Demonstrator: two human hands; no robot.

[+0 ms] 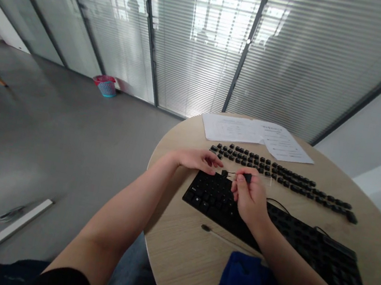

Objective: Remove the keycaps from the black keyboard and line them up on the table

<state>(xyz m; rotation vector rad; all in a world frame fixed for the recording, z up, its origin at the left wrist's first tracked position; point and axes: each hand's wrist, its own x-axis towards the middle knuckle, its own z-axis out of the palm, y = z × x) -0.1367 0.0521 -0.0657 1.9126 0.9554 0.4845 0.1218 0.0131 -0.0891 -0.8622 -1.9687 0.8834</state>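
Note:
A black keyboard (218, 204) lies across the round wooden table, with part of its keys under my right arm. Above its upper left part, my right hand (246, 189) pinches the black handle of a small tool (247, 177), whose thin wire end reaches left. At that end is a small black keycap (224, 173). My left hand (202, 160) is just left of it, fingers spread, near the keyboard's top left corner, holding nothing. Loose black keycaps (264, 163) stand in rows behind both hands.
Printed papers (233, 129) lie at the table's far edge. In front of the keyboard are a thin brush-like stick (225, 238) and a blue cloth (242, 284). A basket (106, 86) stands on the floor by the glass wall with blinds.

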